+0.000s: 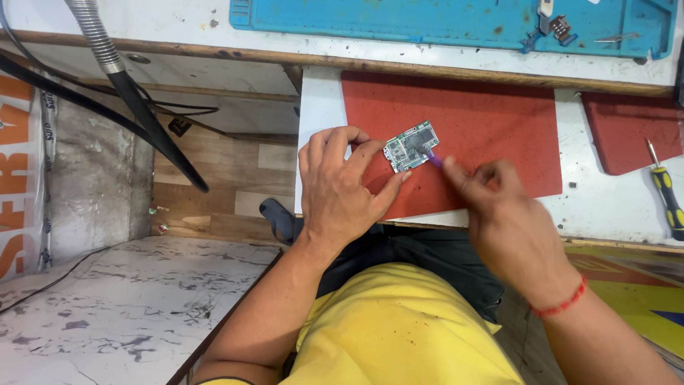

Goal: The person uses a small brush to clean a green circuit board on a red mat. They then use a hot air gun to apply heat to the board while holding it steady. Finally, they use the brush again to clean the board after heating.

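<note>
Small green rectangular circuit board (pixel 411 145) lay on red felt-like mat (pixel 484 135) on white tabletop (pixel 605 207), near mat's left part. Your left hand (pixel 342 187) pinched board at left edge, thumb and fingertips closed on it. Your right hand (pixel 509 214) held thin purple tool (pixel 434 160), grip narrow, tip touching board's right edge. Board judged light, stiff, fragile; edges safest hold, component faces best left untouched. Yellow-handled screwdriver (pixel 666 192) lay well apart on right
</note>
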